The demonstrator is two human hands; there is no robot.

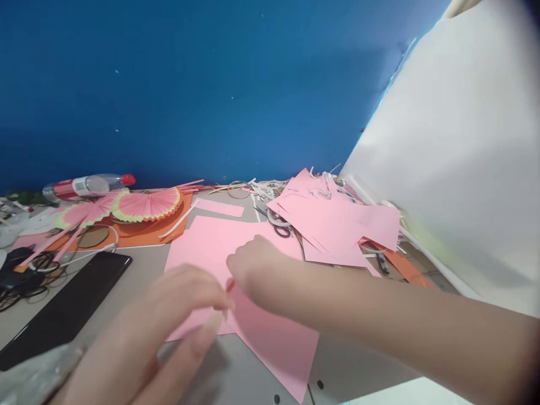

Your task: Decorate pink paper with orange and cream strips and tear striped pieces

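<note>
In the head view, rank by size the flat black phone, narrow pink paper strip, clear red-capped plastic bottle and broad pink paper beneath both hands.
1. Broad pink paper, partly covered
2. Phone; nearness may enlarge it
3. Bottle
4. Strip

Bare left hand (147, 320), slender fingers (196, 288), bare right hand (258, 267) and forearm (379, 309)

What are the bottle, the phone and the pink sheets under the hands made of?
Bottle: seems to be clear, shiny plastic, because it's see-through.
Phone: its smooth, glossy black face is probably glass, though plastic could look like that too.
Pink sheets: probably paper or thin card with a dull finish; they look thin and flat, with straight edges and no shine.
</note>
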